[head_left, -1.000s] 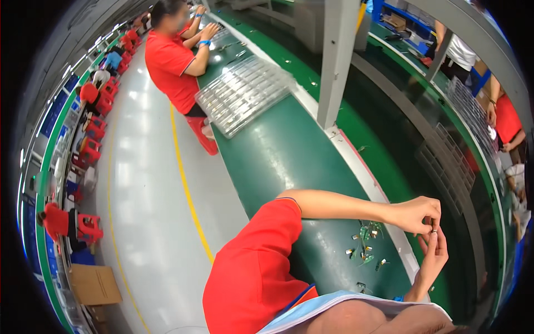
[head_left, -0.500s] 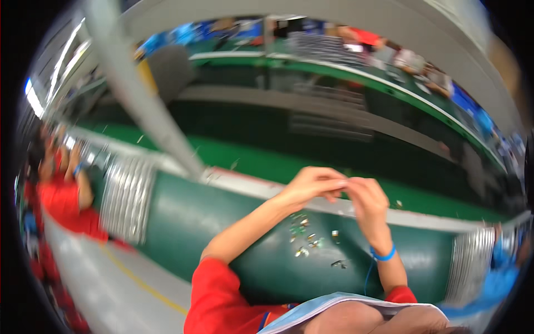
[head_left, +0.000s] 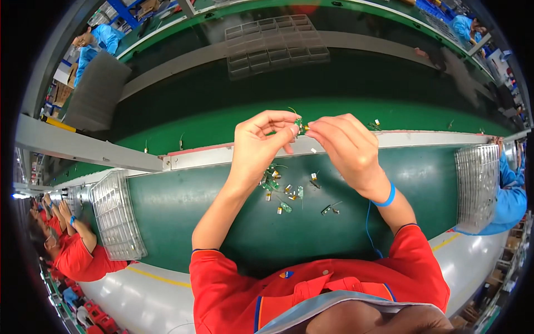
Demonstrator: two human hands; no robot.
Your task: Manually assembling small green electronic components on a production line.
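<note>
My left hand (head_left: 264,139) is raised over the far edge of the green bench, its thumb and fingers pinching a small green circuit board (head_left: 300,123) with a thin wire curling up from it. Facing it, my right hand (head_left: 350,146) has its fingertips closed at the board's right side, on a tiny yellow part (head_left: 306,128) mostly hidden by the fingers. A blue wristband (head_left: 386,195) with a cord circles my right wrist. Below my hands, several little green boards (head_left: 285,207) and silver-and-yellow parts (head_left: 280,211) lie loose on the green mat (head_left: 183,206).
Stacked clear plastic trays stand at the left (head_left: 117,217) and right (head_left: 476,186) of the bench. Beyond a pale rail (head_left: 217,153) runs a green and dark conveyor belt (head_left: 194,106) carrying another clear tray (head_left: 275,47) and small boards. Co-workers in red (head_left: 78,253) and blue (head_left: 509,203) sit on either side.
The view has shifted and sharpened, and both hands now appear farther left and higher in it. A green board shows between my fingertips, where before blur hid what they held.
</note>
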